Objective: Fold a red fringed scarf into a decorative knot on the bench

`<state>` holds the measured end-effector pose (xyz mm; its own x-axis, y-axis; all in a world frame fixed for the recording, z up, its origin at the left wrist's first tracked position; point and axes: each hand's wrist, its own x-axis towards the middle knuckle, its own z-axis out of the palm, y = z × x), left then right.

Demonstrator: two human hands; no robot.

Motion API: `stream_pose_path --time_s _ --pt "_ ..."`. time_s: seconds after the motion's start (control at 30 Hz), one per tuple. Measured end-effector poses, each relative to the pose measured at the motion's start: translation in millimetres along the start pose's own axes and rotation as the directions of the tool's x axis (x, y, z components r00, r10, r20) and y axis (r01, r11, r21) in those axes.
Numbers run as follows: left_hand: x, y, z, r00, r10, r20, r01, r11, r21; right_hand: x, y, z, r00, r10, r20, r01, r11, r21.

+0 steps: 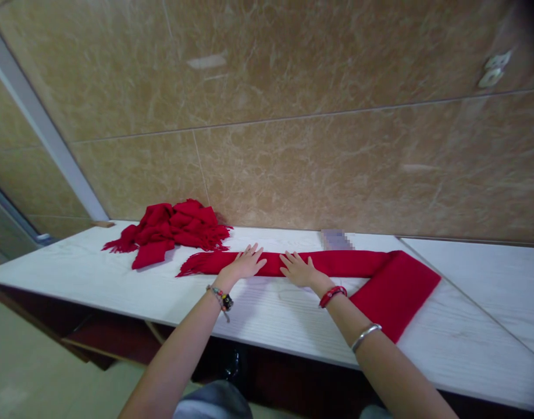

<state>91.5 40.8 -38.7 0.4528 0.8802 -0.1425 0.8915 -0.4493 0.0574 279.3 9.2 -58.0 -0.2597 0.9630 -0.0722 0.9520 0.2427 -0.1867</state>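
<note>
A red scarf (349,263) with a fringed left end lies in a long narrow strip along the white table. Toward the right it bends and a wider part slants down to the front edge, partly behind my right forearm. My left hand (248,263) rests flat on the strip near the fringe, fingers spread. A short way to its right, my right hand (296,269) also lies on the cloth with fingers apart. Neither hand grips the fabric. Behind and left, a crumpled heap of red fringed scarves (175,227) sits apart from the strip; how many is unclear.
The white tabletop (118,279) runs along a brown marbled tile wall (293,169). A small grey, partly blurred item (334,240) lies at the back against the wall. A seam crosses the table at right. Open dark shelves (114,337) show underneath. A socket (494,70) is high on the wall.
</note>
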Motion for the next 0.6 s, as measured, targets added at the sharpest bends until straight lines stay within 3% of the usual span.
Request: stream_pose_path --time_s 0.2,0.33,0.5,0.6 --pt "7.0 10.9 11.5 1.0 0.004 0.021 -0.004 0.999 -0.035 -0.1 5.9 -5.7 0.999 0.007 0.039 -0.007 1.0 0.015" --pt "5.0 11.6 6.9 0.999 -0.006 0.045 0.008 0.999 -0.033 -6.6 10.9 -13.2 0.995 0.08 -0.052 -0.079 0.997 0.02" --pt "5.2 13.6 0.7 0.996 -0.024 0.082 0.027 0.999 -0.027 -20.4 23.1 -21.0 0.987 0.127 0.094 -0.13 0.991 0.031" --pt "6.3 11.8 -1.8 0.995 -0.026 0.093 0.028 0.999 -0.019 -31.7 41.2 -37.3 0.995 0.094 0.033 -0.095 0.995 0.031"
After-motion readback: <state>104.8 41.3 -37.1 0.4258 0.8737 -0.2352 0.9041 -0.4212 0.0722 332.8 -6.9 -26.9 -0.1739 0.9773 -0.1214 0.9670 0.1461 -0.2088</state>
